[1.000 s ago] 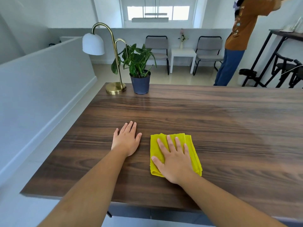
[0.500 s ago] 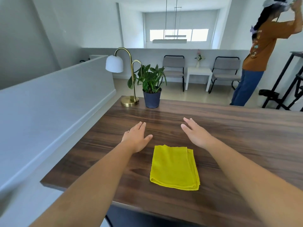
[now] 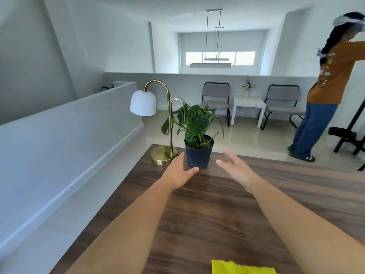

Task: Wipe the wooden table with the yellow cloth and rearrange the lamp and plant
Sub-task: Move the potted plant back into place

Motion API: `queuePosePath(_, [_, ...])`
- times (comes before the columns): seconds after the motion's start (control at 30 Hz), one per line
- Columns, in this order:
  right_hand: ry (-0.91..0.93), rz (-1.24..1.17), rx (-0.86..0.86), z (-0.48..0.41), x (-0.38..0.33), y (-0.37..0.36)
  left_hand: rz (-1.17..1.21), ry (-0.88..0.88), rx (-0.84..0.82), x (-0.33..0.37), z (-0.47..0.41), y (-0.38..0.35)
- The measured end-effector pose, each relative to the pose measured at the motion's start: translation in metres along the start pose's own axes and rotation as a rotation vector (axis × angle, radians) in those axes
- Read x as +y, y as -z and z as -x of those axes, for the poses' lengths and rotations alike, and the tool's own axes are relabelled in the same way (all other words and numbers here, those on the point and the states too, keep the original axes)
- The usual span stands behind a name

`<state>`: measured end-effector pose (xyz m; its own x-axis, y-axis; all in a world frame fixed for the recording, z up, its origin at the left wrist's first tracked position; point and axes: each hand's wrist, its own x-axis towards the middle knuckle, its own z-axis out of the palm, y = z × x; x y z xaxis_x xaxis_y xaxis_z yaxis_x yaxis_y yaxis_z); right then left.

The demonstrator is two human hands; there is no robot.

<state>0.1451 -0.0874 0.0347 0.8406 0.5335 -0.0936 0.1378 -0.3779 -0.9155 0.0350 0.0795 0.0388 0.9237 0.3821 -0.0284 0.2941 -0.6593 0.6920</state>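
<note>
**Head view: tipping risk at the far corner**

The left hand (image 3: 177,174) and right hand (image 3: 238,172) flank the plant (image 3: 195,119), fingers (image 3: 177,161) spread, holding nothing. Risk: a one-sided push could tip the pot (image 3: 198,155); its leaves could snag the lamp (image 3: 163,155) just beside it. The cloth (image 3: 242,268) lies at the near edge. The worktop (image 3: 217,218) is dark wood grain; chairs (image 3: 216,95), a side table (image 3: 247,103) and a second person (image 3: 325,86) stand beyond.

The lamp (image 3: 163,157) stands just left of the plant (image 3: 199,153), its stem rising among the leaves and closing that side. Right of the plant the table (image 3: 296,184) lies open. On the plant's near side, open wood reaches to the yellow cloth (image 3: 241,268). The left hand (image 3: 178,171) and right hand (image 3: 236,169) flank the pot.
</note>
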Motion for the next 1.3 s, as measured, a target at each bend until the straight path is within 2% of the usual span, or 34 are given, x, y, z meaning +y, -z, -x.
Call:
queuePosePath(0.17, [-0.026,-0.229,0.013,-0.069,0.022,-0.02,0.257,0.02,0.028,-0.03,-0.074,-0.016])
queuePosePath(0.33, [0.006,-0.321,0.006,-0.107,0.039,-0.028,0.497,0.028,0.078,-0.051,-0.111,-0.038])
queuePosePath(0.53, [0.059,-0.418,0.037,-0.113,0.039,-0.033,0.543,-0.016,0.125,-0.058,-0.12,-0.045])
queuePosePath(0.93, [0.118,-0.432,0.152,-0.024,0.033,0.047,0.589,-0.153,0.059,0.026,-0.073,-0.075])
queuePosePath(1.1, [0.107,-0.427,0.205,0.038,0.054,0.084,0.605,-0.185,-0.008,0.063,-0.028,-0.109])
queuePosePath(1.3, [0.11,-0.41,0.228,0.098,0.088,0.097,0.541,-0.172,-0.045,0.072,0.02,-0.149])
